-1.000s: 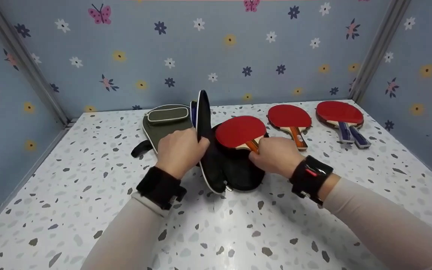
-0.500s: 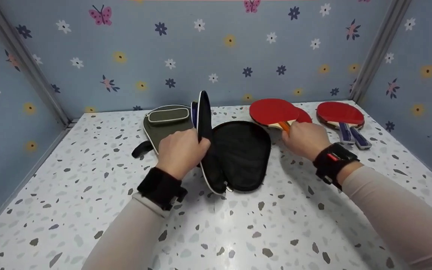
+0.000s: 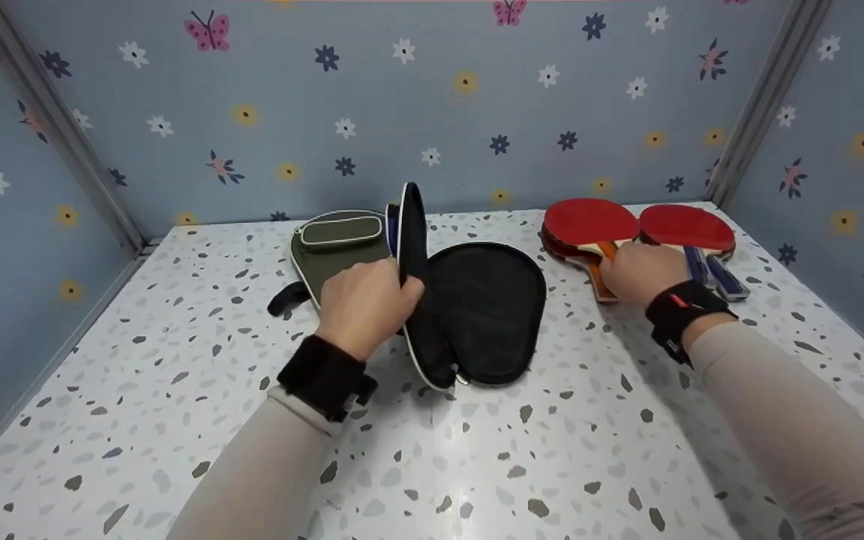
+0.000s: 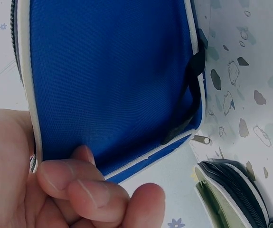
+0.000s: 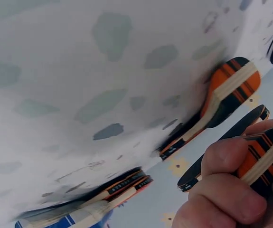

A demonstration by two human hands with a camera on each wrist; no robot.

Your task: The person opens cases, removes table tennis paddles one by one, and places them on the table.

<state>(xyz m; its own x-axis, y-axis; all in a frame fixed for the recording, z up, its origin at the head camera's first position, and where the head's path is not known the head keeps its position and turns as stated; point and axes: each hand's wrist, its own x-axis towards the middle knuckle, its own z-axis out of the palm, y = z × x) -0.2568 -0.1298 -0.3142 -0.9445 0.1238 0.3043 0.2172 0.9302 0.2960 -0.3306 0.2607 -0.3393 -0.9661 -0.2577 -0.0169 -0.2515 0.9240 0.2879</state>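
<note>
- The red paddle [image 3: 588, 222], lifted out of the black case [image 3: 484, 311] a second ago, has been carried right and is now laid over the other orange-handled paddle [image 5: 226, 95].
- Its handle is gripped by the curled fingers [image 5: 226, 156] of the right hand [image 3: 642, 274].
- The case lid [image 3: 411, 232] is pinched upright by the left hand [image 3: 366, 304], its position unchanged; the emptying of this case is judged done.
- A blue-handled pair [image 3: 691, 229] and an olive case [image 3: 331, 244] lie alongside.

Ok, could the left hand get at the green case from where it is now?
Probably yes. The green case lies flat just behind the left hand, with nothing on it or between them. But that hand grips the raised flap of the open case, so it would have to let go first.
</note>
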